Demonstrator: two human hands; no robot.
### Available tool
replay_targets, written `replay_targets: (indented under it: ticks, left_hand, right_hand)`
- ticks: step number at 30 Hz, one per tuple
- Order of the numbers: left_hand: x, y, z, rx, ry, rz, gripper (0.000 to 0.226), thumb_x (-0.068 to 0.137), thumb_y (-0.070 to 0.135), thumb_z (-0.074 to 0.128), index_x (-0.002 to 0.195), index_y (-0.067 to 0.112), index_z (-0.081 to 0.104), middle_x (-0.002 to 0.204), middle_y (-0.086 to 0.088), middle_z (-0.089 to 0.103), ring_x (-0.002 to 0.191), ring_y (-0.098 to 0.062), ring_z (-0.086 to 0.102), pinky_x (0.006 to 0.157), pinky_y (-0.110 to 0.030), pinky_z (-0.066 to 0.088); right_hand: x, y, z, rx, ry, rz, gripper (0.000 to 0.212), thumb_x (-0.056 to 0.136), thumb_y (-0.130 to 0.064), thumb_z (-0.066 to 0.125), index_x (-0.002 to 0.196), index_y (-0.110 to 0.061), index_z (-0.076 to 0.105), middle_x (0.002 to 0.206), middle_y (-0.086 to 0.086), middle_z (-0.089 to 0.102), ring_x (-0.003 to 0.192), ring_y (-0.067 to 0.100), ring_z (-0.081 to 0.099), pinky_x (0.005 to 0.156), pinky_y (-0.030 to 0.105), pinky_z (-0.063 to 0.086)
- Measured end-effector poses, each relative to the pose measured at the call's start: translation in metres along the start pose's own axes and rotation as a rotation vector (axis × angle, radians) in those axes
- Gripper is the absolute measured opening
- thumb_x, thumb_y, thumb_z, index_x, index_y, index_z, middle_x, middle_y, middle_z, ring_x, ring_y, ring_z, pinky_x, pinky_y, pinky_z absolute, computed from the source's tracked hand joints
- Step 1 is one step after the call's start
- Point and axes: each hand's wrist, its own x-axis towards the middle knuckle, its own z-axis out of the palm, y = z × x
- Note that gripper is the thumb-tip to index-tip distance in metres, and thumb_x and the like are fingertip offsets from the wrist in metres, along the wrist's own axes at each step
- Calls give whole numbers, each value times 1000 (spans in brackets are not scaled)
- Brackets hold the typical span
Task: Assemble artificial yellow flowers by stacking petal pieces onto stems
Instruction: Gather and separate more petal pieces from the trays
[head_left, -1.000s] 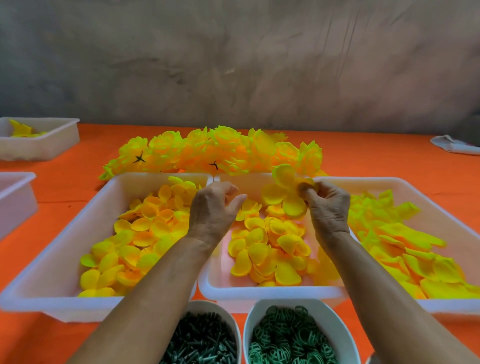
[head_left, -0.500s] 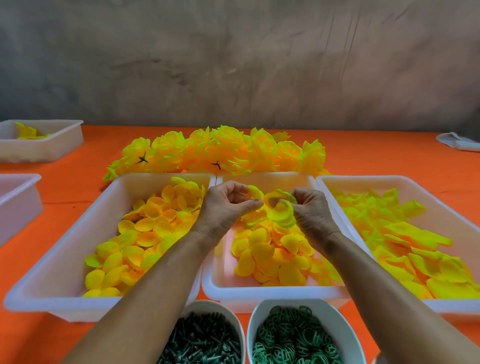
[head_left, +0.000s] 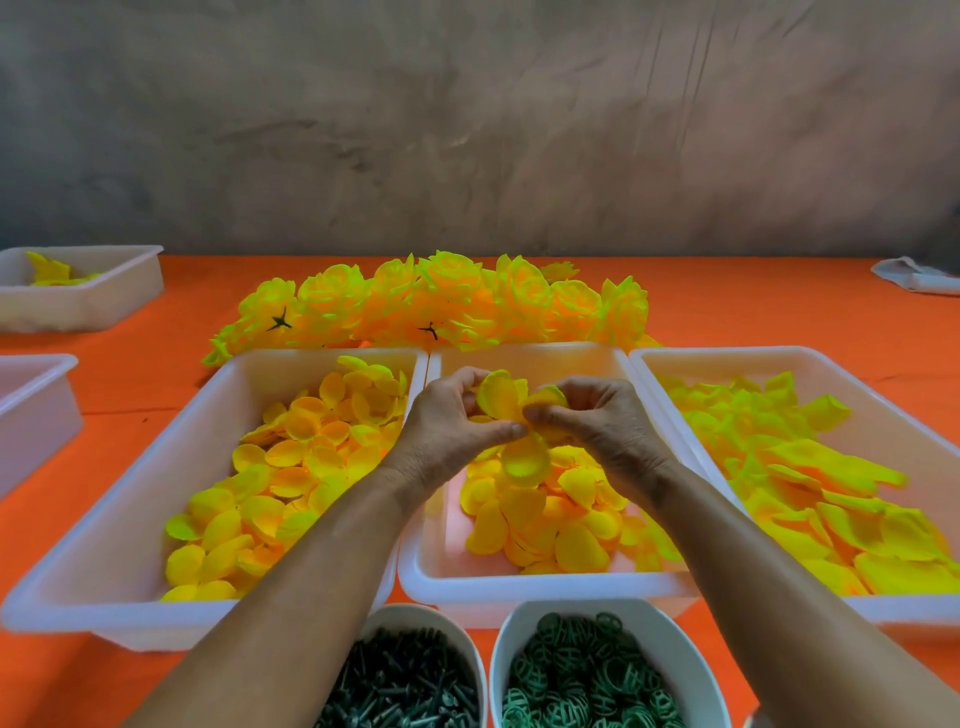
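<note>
Both hands have drawn together since a second ago, when the left hand (head_left: 451, 422) was empty and apart from the right hand (head_left: 602, 422), which alone held petals up. Now the 2 hands meet over the middle tray (head_left: 540, 584), thumbs nearly touching, and both pinch the same yellow petal piece (head_left: 511, 423) between thumb and fingers. 1 lobe stands up between the hands and another hangs below the thumbs, above the loose petals in that tray. No stem can be made out in the grip. Left of it sits a tray of rounder petals (head_left: 119, 519), and right of it a tray of larger petals (head_left: 810, 364). Finished flowers (head_left: 447, 301) lie in a row behind the 3 trays on the orange table (head_left: 753, 317). Nearest the camera stand 2 bowls, 1 of dark stems (head_left: 400, 686) and 1 of green rings (head_left: 587, 675).
</note>
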Motion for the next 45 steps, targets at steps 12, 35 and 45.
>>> replay_targets:
  ticks: [12, 35, 45]
  left_hand:
    - [0, 4, 2, 117, 262, 121, 68, 66, 22, 84, 125, 20, 50, 114, 0, 61, 103, -15, 58, 80, -28, 50]
    - [2, 3, 1, -84, 46, -2, 17, 86, -3, 60, 74, 9, 60, 57, -1, 64, 47, -8, 62, 43, -17, 45]
    - [2, 4, 0, -196, 74, -4, 15, 85, -1, 64, 76, 7, 55, 74, -12, 65, 58, -7, 66, 49, -19, 50]
  right_hand:
    - [1, -4, 0, 70, 40, 131, 7, 78, -10, 68, 72, -8, 68, 61, 4, 70, 56, 11, 67, 51, 20, 52]
    - [-2, 1, 10, -380, 44, -218, 14, 80, 1, 70, 66, 4, 68, 58, 15, 63, 53, 7, 53, 54, 25, 43]
    - [0, -1, 1, -151, 234, -138, 25, 77, -7, 73, 57, -12, 60, 51, -4, 62, 42, 4, 52, 45, 16, 41]
